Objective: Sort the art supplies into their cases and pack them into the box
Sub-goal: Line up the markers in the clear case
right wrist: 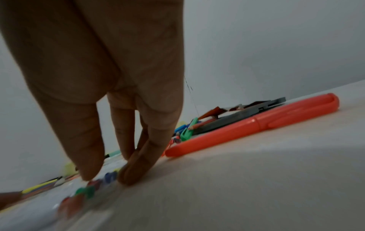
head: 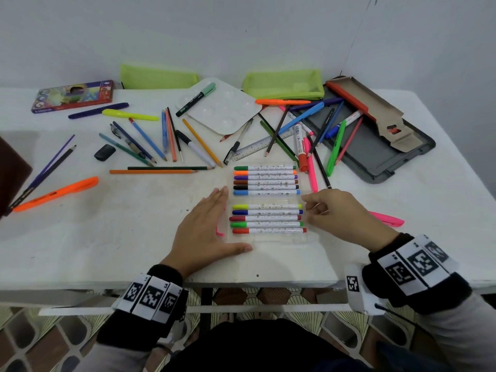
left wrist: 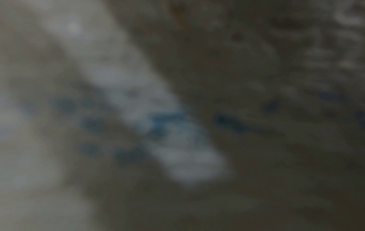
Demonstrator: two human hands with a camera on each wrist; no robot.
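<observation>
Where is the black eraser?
In the head view, the small black eraser lies on the white table's left side, beside the loose coloured pencils.

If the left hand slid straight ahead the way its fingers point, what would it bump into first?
Probably the clear marker case beside the left hand. Its fingertips already lie at the case's left edge, near the black marker; whether they touch is unclear.

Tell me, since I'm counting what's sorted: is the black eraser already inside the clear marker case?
No, the black eraser lies loose on the table, far left of the clear marker case.
</observation>
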